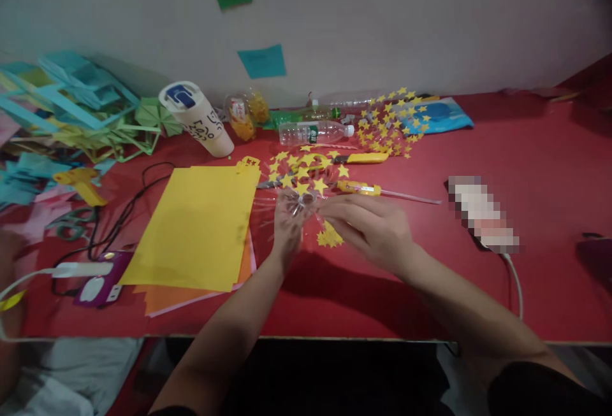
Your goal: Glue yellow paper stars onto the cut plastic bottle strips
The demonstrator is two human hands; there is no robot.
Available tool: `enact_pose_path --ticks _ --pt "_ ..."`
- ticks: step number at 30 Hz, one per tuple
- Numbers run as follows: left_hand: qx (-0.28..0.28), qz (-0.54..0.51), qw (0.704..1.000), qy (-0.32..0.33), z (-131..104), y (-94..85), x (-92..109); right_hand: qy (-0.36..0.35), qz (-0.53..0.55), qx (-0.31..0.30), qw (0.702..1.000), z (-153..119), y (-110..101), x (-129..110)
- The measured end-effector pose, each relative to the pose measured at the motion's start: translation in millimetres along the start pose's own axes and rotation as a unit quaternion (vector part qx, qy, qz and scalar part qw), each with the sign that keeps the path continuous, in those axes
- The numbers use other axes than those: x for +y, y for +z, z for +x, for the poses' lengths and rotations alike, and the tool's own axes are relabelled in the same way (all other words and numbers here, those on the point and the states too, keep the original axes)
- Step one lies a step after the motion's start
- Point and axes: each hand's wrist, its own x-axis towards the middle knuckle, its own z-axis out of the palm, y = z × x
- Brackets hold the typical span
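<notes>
My left hand (287, 225) is closed around a clear plastic bottle piece (308, 199), cut into thin strips that fan outward. Yellow paper stars (303, 172) sit at the tips of many strips. From the right, my right hand (375, 228) reaches to the same piece, thumb and fingers pinched together at its strips; what lies between the fingertips is too small to make out. Just below, a small pile of loose yellow stars (329, 236) lies on the red table (344, 308). Behind the hands are a yellow-handled screwdriver (358, 188) and a yellow cutter knife (366, 158).
Yellow paper sheets (196, 231) lie left, beside a purple power strip (102, 282) and a yellow glue gun (81, 185). A white tumbler (201, 120), plastic bottles (313, 132) and another star-tipped piece (389, 126) stand behind. A charging phone (482, 215) lies right. Another person's arm (10, 276) shows far left.
</notes>
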Motion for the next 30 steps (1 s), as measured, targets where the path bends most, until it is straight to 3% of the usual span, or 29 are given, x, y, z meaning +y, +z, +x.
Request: enact_pose_path --ticks 4,14,19,30 --pt "-0.006 -0.048 0.999 0.013 -5 5.7 9 0.063 0.013 0.027 0.998 -2 3 -1" --pt "0.006 -0.055 0.998 0.011 1 3.0 2 0.074 0.021 0.041 0.996 -1 3 -2" --pt "0.01 -0.048 0.999 0.021 2 0.6 -2 0.053 0.062 0.037 0.996 -1 5 -4" --pt "-0.008 -0.052 0.998 0.026 -6 4.2 5 -0.028 -0.028 0.055 0.998 -6 6 -2"
